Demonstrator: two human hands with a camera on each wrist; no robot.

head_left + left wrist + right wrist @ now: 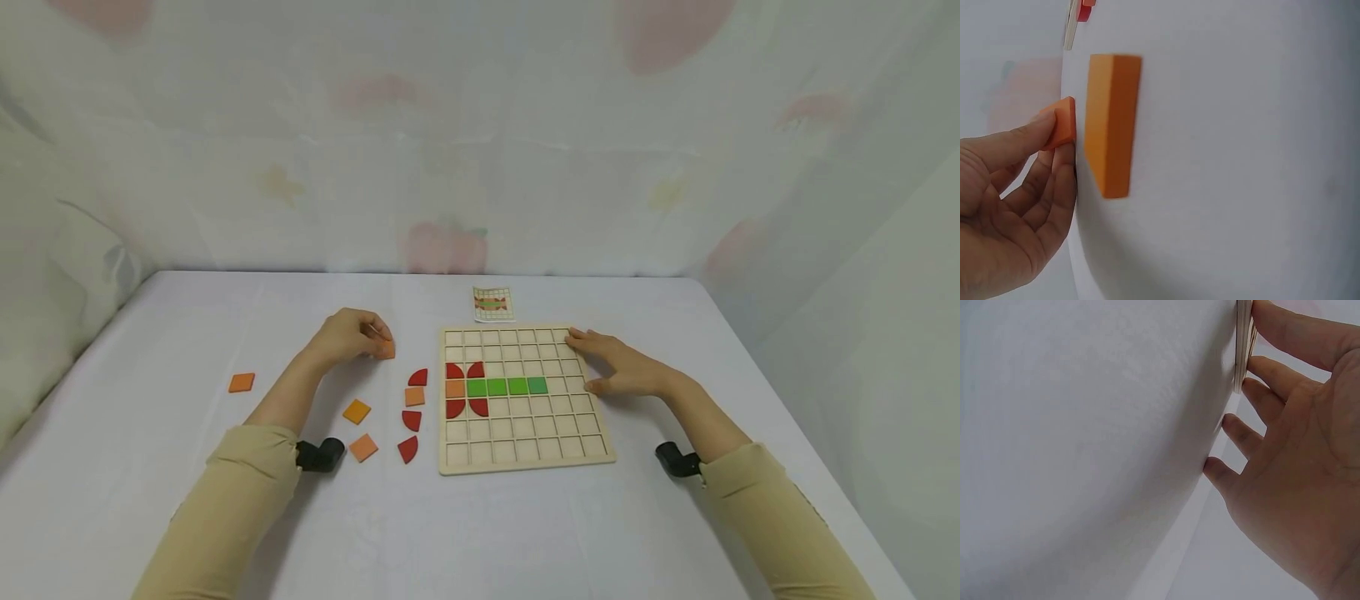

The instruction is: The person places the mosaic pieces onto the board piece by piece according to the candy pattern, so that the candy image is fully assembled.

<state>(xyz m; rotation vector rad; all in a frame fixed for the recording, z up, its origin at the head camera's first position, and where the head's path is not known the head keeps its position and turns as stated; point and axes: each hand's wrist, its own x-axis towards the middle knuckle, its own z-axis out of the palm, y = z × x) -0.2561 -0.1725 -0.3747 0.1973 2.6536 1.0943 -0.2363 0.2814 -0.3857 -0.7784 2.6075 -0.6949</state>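
My left hand (351, 337) pinches an orange square tile (1065, 125) between thumb and fingers, left of the wooden grid board (527, 462). On the board, a row of green square tiles (497, 387) runs right from an orange tile (455, 389), with red quarter-round tiles (455, 408) above and below its left end. My right hand (628, 367) rests at the board's right edge, fingers spread, with the fingertips on the rim and the table beside it.
Loose red quarter-round tiles (408, 449) and an orange tile (414, 397) lie left of the board. Further left are a yellow-orange tile (357, 411) and more orange tiles (242, 382). A small pattern card (493, 305) lies behind the board.
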